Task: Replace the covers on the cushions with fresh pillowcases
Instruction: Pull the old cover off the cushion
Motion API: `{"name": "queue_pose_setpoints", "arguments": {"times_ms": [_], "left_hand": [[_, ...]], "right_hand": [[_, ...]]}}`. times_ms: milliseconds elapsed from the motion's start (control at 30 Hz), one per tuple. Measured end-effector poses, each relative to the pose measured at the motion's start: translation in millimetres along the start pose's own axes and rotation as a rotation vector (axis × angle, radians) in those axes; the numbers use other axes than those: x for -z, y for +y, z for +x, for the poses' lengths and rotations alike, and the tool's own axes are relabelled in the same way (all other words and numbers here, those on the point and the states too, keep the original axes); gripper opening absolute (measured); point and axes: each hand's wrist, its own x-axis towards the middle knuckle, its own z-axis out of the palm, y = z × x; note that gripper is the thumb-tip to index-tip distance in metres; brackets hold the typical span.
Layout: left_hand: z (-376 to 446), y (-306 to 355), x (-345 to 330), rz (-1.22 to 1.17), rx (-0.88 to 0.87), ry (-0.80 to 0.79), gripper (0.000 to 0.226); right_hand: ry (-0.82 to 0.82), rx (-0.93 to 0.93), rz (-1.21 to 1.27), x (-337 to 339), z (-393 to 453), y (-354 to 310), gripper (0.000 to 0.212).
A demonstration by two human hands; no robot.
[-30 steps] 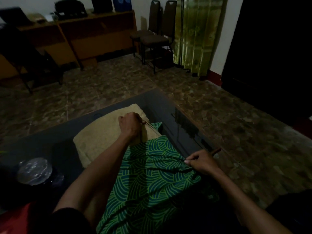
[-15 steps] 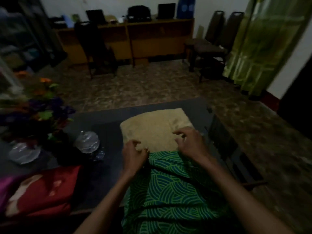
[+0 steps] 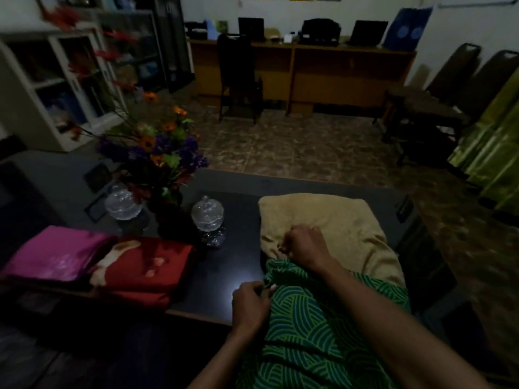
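Place: we see an office.
Signs: desks (image 3: 300, 66) with laptops (image 3: 366, 32), a printer (image 3: 320, 30), chairs (image 3: 438, 88), a cabinet (image 3: 56, 80).

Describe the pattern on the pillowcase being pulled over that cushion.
Green curved arcs on blue cover the patterned fabric pillowcase, clearest in the head view.

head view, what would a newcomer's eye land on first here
First the green patterned pillowcase in the near foreground, bunched at the edge of the tan cushion on the dark table, with the left hand pinching its edge and the right hand closed at the cushion's near end. Next, the flower arrangement at left, two glass lidded jars beside it, and folded red and pink covers nearer the person.
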Motion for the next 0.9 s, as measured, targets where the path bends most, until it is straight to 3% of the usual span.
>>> {"name": "queue_pose_setpoints", "arguments": {"times_ms": [333,400,500,567,667,733,800,900], "left_hand": [[-39.1,-9.5,41.9,0.174,-0.106,-0.020,0.043],[-44.1,-13.6,45.8,0.175,-0.094,-0.061,0.039],[-55.5,-13.2,50.2,0.079,-0.065,-0.098,0.011],[-62.9,-11.9,47.9,0.001,-0.030,-0.051,0.029],[-67.7,-6.6,40.3,0.062,-0.057,-0.063,0.054],[-67.2,-6.4,35.8,0.096,-0.071,-0.085,0.041],[-64.9,-4.7,36.8,0.157,-0.108,-0.059,0.008],[-60.1,-1.2,45.4,0.184,-0.161,-0.039,0.014]], "right_hand": [[0.158,-0.284,0.173,24.6,25.8,22.1,0.009],[0.144,-0.249,0.170,19.1,22.1,20.4,0.010],[0.129,-0.034,0.176,11.3,10.3,14.4,0.013],[0.025,0.108,0.154,5.2,0.1,9.5,0.034],[-0.212,0.138,-0.001,0.9,-6.4,-0.8,0.053],[-0.208,0.119,-0.028,0.2,-5.1,-9.3,0.035],[-0.162,0.066,0.017,-0.9,-2.7,-17.0,0.016],[-0.045,-0.076,0.133,2.2,3.8,-18.3,0.010]]}}
